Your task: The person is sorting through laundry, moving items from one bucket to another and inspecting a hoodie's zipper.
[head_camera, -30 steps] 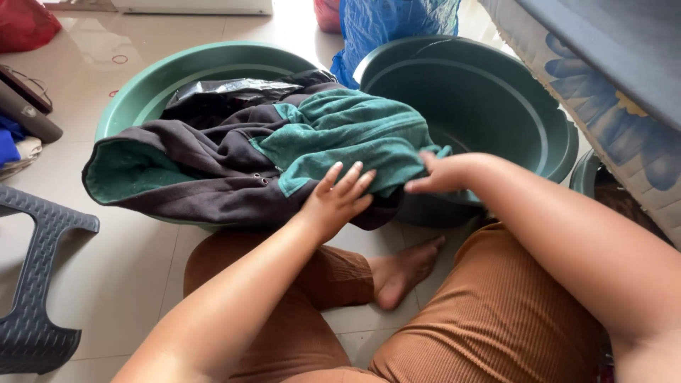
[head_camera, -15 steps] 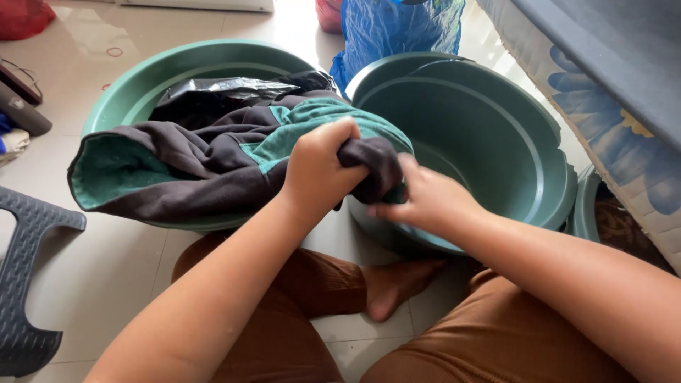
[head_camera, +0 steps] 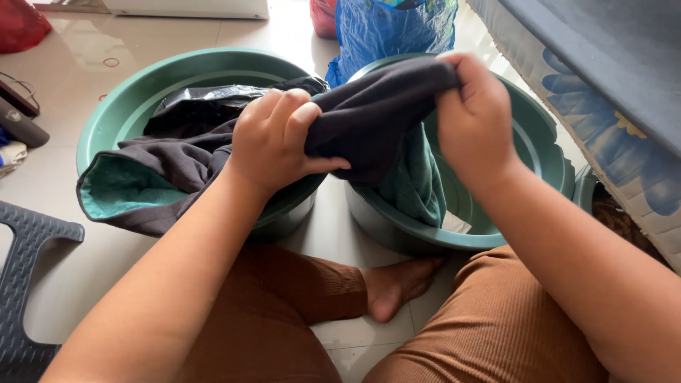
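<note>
Your left hand [head_camera: 273,145] and right hand [head_camera: 474,117] each clench a fold of the dark grey garment with teal lining [head_camera: 376,113], centre frame, draped across two round green plastic basins [head_camera: 106,120]. Open tiled floor [head_camera: 85,262] lies lower left.

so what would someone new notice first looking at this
Both hands, the left hand and right hand, grip a dark grey garment with a teal lining, stretched between them at the centre. Below sit two big green basins side by side on the tiled floor: the left basin holds the garment's trailing end, the right basin catches a hanging fold.
</note>
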